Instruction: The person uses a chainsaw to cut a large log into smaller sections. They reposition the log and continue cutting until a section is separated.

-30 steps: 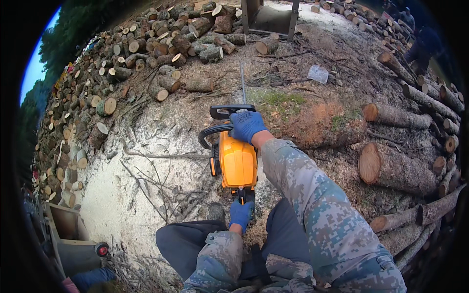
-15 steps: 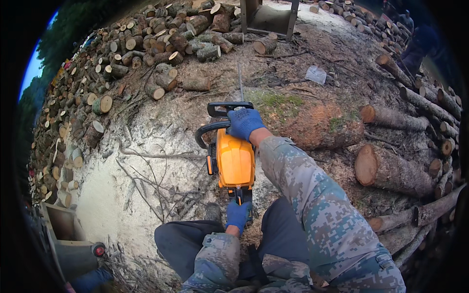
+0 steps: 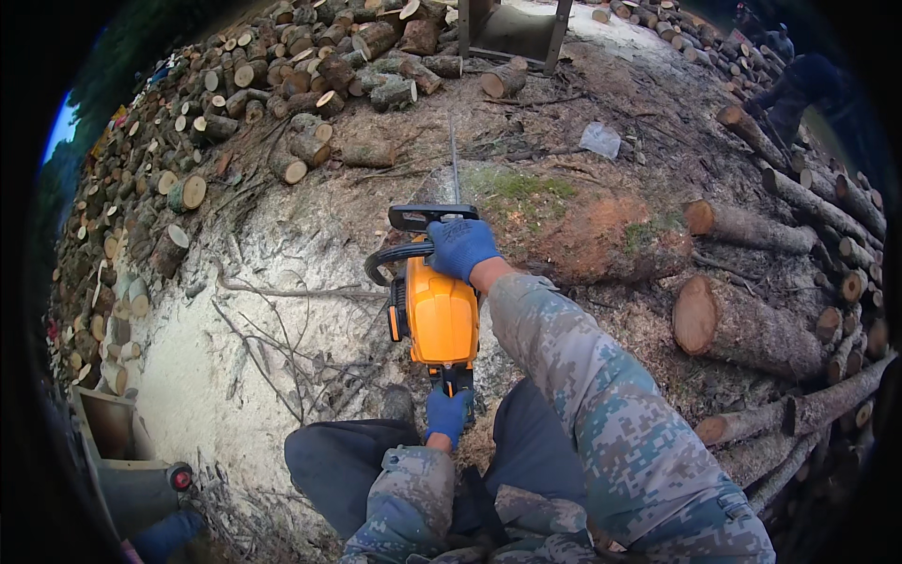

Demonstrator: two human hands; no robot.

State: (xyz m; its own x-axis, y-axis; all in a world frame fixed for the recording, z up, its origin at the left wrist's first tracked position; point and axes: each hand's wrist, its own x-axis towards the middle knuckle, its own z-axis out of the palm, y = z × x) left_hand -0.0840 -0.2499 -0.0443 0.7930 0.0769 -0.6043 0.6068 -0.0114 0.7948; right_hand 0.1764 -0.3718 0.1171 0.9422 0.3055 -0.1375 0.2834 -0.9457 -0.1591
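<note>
An orange chainsaw [image 3: 442, 315] lies in front of me, its thin bar [image 3: 454, 155] pointing away. My right hand [image 3: 460, 249], in a blue glove, is closed on the black front handle, behind the hand guard [image 3: 432, 216]. Lower down, my left hand [image 3: 447, 416], also gloved in blue, is wrapped round the rear handle between my knees; its fingertips are partly hidden. Alongside the bar's right side lies a thick reddish-brown log [image 3: 611, 230] with green moss on top. Whether the bar is in the wood, I cannot tell.
Cut log pieces [image 3: 310, 70] are heaped at the far left. Longer logs [image 3: 752, 329] lie at right. Sawdust [image 3: 188, 348] and twigs [image 3: 282, 352] cover the ground. A metal frame [image 3: 512, 38] stands ahead, another metal box [image 3: 113, 432] lower left. A person [image 3: 803, 89] bends at far right.
The whole scene has shifted slightly left in view. Both hands keep their hold on the chainsaw. The person at the far right shows more clearly, bent over.
</note>
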